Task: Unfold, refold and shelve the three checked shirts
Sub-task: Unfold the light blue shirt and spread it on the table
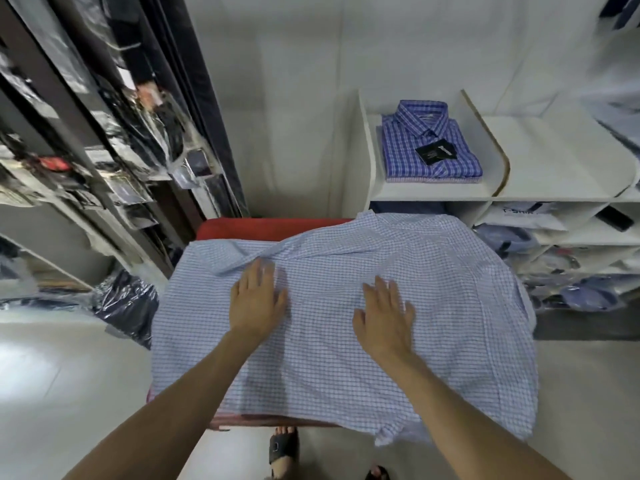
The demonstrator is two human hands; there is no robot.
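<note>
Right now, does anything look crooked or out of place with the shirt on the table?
Slightly. The pale checked shirt lies askew on the red table, its right side hanging over the edge, with a bunched ridge beyond the left hand. Both hands, including the right hand, press flat on it.

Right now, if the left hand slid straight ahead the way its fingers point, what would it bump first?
Probably the raised fold in the pale checked shirt, just past the left hand fingertips.
</note>
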